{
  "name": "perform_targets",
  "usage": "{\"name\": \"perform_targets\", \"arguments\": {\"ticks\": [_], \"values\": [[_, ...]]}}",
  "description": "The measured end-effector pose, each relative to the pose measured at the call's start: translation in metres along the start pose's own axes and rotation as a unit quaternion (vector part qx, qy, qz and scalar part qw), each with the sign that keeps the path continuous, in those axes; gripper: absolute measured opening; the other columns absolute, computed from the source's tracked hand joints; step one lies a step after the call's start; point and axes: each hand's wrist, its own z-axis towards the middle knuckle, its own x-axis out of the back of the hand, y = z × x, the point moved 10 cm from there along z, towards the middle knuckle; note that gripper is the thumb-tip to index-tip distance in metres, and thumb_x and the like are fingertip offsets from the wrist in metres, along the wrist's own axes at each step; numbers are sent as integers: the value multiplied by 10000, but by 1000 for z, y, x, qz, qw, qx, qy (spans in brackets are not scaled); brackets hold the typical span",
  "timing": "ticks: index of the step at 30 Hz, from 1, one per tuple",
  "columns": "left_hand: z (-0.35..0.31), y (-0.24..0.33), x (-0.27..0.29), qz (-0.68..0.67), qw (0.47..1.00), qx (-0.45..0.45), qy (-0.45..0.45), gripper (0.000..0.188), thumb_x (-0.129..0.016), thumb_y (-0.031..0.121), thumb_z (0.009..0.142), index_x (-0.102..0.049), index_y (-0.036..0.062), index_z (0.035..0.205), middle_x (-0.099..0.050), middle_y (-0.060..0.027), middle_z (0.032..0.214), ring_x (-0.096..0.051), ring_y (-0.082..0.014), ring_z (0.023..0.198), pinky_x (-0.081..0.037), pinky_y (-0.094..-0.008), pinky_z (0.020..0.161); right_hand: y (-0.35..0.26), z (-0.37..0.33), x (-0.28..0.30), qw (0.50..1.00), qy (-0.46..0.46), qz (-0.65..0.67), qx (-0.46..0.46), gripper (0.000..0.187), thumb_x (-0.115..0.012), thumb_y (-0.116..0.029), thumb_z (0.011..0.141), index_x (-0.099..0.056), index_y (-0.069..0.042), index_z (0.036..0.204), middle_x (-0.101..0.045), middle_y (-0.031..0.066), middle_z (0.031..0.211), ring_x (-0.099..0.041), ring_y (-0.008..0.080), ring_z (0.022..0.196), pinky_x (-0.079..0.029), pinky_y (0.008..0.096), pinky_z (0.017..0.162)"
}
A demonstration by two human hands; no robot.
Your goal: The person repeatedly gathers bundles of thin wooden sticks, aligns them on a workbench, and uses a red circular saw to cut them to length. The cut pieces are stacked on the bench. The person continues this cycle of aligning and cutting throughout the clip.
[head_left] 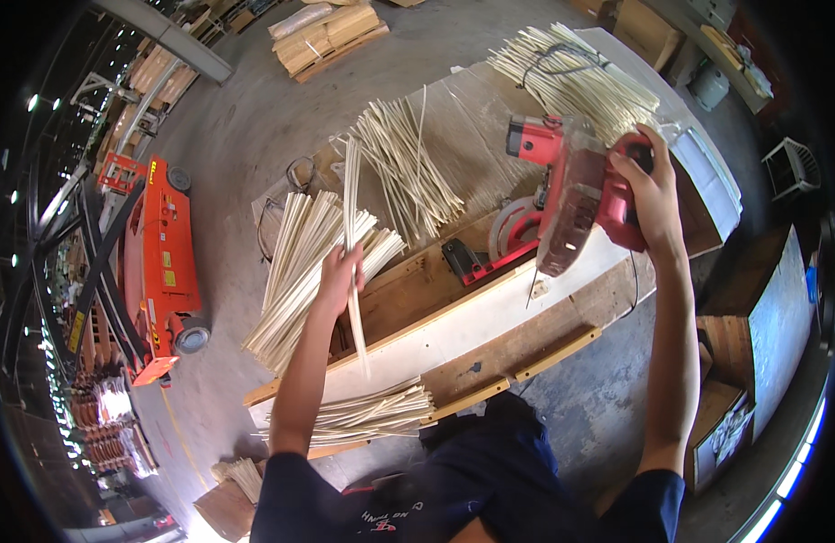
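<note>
Dark blue sleeves fill the lower middle of the frame. Just above them a small bundle of pale strips (368,414) lies on the wooden workbench (454,330). At centre left, the left hand (339,279) closes its fingers round a single long pale strip (352,226), held upright over a fanned pile of strips (300,271). At upper right, the right hand (651,185) wraps tight round the handle of a red mitre saw (576,195). Farther off, at left, an orange pallet truck (160,258) stands on the concrete floor.

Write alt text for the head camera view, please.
A person's left hand holds a pale thin strip upright while the right hand grips a red chop saw on a wooden workbench, with bundles of strips around.
</note>
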Motion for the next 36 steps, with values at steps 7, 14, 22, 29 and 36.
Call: {"name": "perform_targets", "arguments": {"ticks": [7, 14, 22, 29, 36], "values": [[190, 80, -7, 75, 989, -8, 131, 295, -787, 267, 1104, -711, -12, 1159, -783, -187, 1002, -814, -262, 840, -688, -390, 671, -12, 1, -3, 998, -3, -53, 29, 676, -781, -164, 1047, -524, -37, 1660, -745, 100, 1281, -758, 188, 1093, -640, 360, 925], [161, 11, -45, 236, 966, -33, 103, 577, -833, 304, 1056, -725, -73, 1480, -829, -265, 1371, -809, -399, 1267, -625, -485, 1140, -13, 4, -7, 995, -6, -90, 31, 690, -783, -173, 1036, -526, -32, 1661, -752, 117, 1261, -764, 193, 1088, -650, 363, 919], [66, -46, -34, 397, 908, -116, 67, 611, -845, 385, 1057, -720, 31, 1538, -818, -225, 1408, -785, -406, 1293, -615, -488, 1109, 4, -2, 17, 996, 28, -82, 9, 667, -781, -185, 1048, -549, -25, 1652, -742, 145, 1311, -776, 213, 1091, -652, 378, 925], [96, -6, -67, 397, 908, -128, 39, 643, -795, 433, 1087, -675, 60, 1596, -809, -226, 1416, -803, -412, 1235, -613, -504, 1106, -2, 6, 0, 999, 9, -33, 33, 649, -768, -126, 1040, -555, -22, 1644, -759, 96, 1197, -751, 170, 945, -636, 334, 809], [-28, -27, -30, 358, 919, -157, -44, 271, -792, 264, 1069, -814, 58, 1244, -864, -178, 1063, -833, -404, 943, -665, -478, 891, 26, 6, 26, 997, 10, -77, -11, 681, -807, -168, 1032, -562, -6, 1647, -778, 131, 1205, -778, 187, 1002, -662, 338, 824]]}}
